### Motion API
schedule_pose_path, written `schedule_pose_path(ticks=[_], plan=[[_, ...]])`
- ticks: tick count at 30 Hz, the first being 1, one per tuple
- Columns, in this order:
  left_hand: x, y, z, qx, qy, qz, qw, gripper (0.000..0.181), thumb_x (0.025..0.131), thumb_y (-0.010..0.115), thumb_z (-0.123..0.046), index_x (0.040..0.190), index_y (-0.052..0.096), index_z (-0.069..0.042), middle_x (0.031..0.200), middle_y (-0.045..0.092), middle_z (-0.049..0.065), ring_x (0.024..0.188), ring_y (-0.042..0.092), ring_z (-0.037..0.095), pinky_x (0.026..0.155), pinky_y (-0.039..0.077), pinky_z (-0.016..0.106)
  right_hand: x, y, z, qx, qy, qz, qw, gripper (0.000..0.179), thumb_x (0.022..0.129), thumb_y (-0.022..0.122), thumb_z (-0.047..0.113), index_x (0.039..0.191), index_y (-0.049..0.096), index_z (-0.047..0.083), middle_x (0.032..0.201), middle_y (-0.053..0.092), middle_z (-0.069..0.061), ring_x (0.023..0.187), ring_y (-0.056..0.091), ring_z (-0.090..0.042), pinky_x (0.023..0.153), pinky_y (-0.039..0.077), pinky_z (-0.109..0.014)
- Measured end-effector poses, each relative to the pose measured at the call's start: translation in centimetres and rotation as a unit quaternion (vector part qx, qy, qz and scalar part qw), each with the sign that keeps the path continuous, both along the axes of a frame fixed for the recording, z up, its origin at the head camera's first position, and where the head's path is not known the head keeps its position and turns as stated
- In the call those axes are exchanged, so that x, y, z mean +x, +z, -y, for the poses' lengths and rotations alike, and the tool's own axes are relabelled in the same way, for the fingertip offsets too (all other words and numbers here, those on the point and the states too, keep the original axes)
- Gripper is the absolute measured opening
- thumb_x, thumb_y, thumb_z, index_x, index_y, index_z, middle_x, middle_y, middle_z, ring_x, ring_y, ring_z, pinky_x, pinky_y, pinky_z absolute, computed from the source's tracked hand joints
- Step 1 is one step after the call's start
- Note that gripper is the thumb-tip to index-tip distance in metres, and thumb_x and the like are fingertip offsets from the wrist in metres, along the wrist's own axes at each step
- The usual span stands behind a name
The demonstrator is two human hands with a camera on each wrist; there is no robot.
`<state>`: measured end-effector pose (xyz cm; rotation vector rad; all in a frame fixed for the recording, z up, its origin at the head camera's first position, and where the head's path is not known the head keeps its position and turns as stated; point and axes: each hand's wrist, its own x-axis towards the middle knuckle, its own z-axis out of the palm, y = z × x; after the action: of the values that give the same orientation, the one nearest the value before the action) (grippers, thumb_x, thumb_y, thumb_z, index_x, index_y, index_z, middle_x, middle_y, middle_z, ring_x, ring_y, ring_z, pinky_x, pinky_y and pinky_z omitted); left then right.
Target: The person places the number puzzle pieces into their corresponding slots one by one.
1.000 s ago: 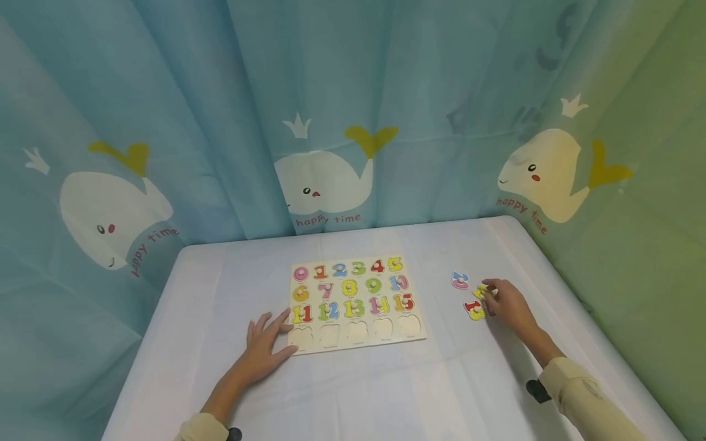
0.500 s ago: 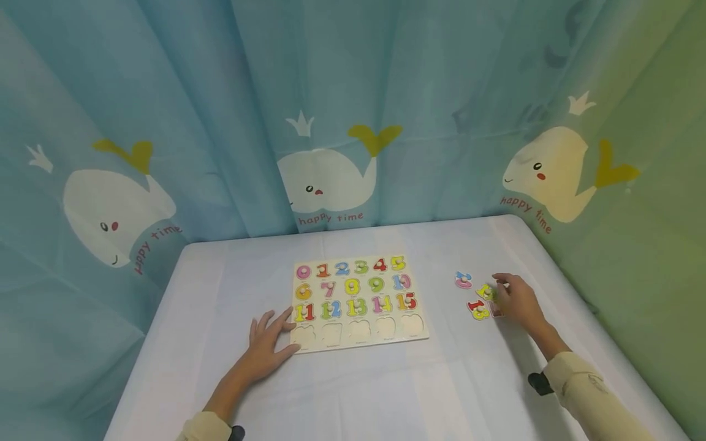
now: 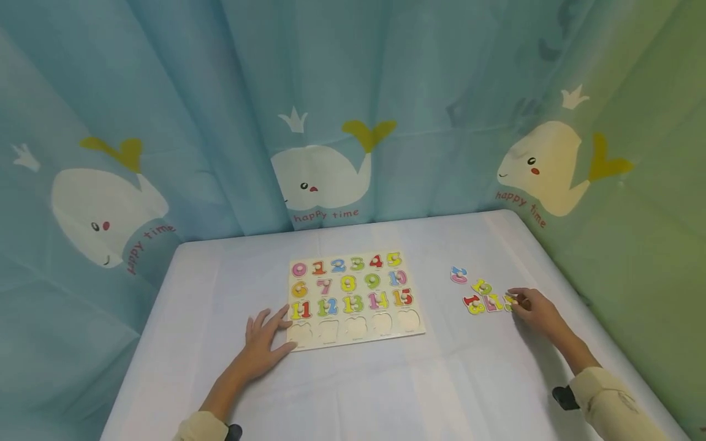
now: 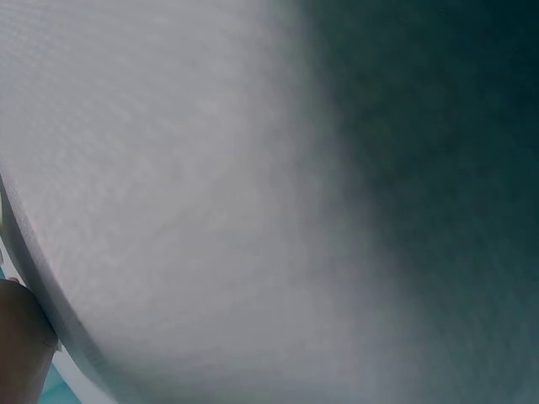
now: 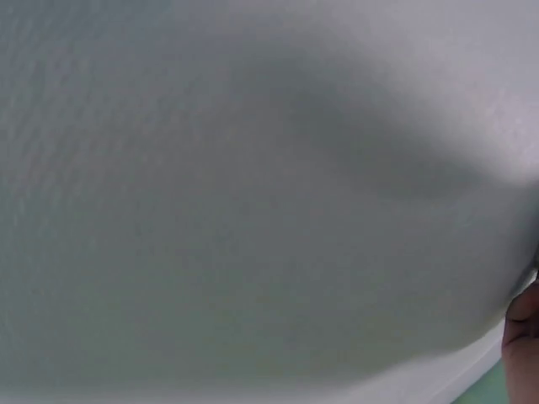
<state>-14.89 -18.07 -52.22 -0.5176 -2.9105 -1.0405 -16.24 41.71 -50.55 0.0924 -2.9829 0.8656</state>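
A wooden number puzzle board point(image 3: 353, 331) lies mid-table, knobbed numbers 0 to 15 in its upper rows and bare recesses in the bottom row. My left hand point(image 3: 263, 349) rests at its left edge, fingers spread and thumb at the lower corner. To the right of the board lie a blue-and-pink piece point(image 3: 459, 275), a yellow-green piece point(image 3: 482, 286), a red-and-yellow piece point(image 3: 473, 304) and a pink-and-yellow piece point(image 3: 493, 303). At the end of that row my right hand point(image 3: 537, 312) pinches a yellow number piece point(image 3: 509, 302), partly covered by the fingers.
A white cloth covers the table point(image 3: 386, 392). Blue curtains point(image 3: 430, 122) with printed whales hang behind, and a green curtain point(image 3: 651, 257) borders the right side. Both wrist views show mostly blurred cloth; a bit of hand point(image 5: 524, 345) appears at the right wrist view's edge.
My right hand has let go of the yellow-green piece and moved right and slightly nearer, to the yellow piece, uncovering the pink-and-yellow one. The left hand has stayed on the board's edge.
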Motion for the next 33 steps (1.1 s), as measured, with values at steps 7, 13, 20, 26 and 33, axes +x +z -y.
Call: schedule_pose_path(ticks=[7,13,20,26,33], plan=[[-0.3,-0.4,0.1,-0.002,-0.005,-0.001,1.0,0.043,0.082,0.071,-0.03,0.118,0.059,-0.009,0.146,0.038,0.01,0.134,0.018,0.04,0.103,-0.004,0.064,0.7,0.0,0.1,-0.003,-0.023,-0.034,0.9992,0.034,0.088,0.062,0.003,0.118,0.053,-0.008,0.092,0.057,-0.015,0.082,0.056,-0.029,0.06,0.044,-0.031],[-0.2,-0.2,0.5,-0.004,-0.001,0.006,1.0,0.053,0.081,0.072,-0.03,0.126,0.055,-0.009,0.14,0.046,0.009,0.134,0.019,0.04,0.104,-0.005,0.064,0.0,0.7,2.8,-0.006,-0.022,-0.091,0.9956,0.034,0.084,0.063,0.001,0.115,0.055,-0.008,0.086,0.057,-0.013,0.076,0.054,-0.025,0.06,0.044,-0.034],[0.0,0.0,1.1,-0.013,0.002,0.014,0.9998,0.053,0.081,0.071,-0.03,0.127,0.054,-0.01,0.143,0.042,0.008,0.135,0.017,0.039,0.104,-0.005,0.063,-2.2,0.9,12.1,-0.033,0.084,-0.1,0.9909,0.034,0.081,0.069,0.001,0.113,0.059,-0.005,0.082,0.059,-0.004,0.072,0.055,-0.018,0.062,0.047,-0.033],[-0.1,-0.1,1.1,-0.013,0.002,0.035,0.9993,0.061,0.082,0.07,-0.033,0.135,0.048,-0.011,0.14,0.046,0.007,0.137,0.014,0.038,0.105,-0.006,0.062,-3.2,0.5,20.3,-0.044,0.133,-0.058,0.9884,0.034,0.081,0.071,0.008,0.113,0.06,0.002,0.083,0.055,0.002,0.074,0.051,-0.012,0.065,0.047,-0.03],[-0.4,0.0,0.3,-0.01,0.008,0.038,0.9992,0.066,0.081,0.071,-0.035,0.138,0.046,-0.013,0.137,0.049,0.006,0.137,0.014,0.037,0.106,-0.006,0.061,-3.3,1.2,27.6,-0.048,0.177,-0.068,0.9807,0.033,0.081,0.071,0.01,0.112,0.062,0.003,0.08,0.054,0.005,0.071,0.051,-0.01,0.063,0.047,-0.025]])
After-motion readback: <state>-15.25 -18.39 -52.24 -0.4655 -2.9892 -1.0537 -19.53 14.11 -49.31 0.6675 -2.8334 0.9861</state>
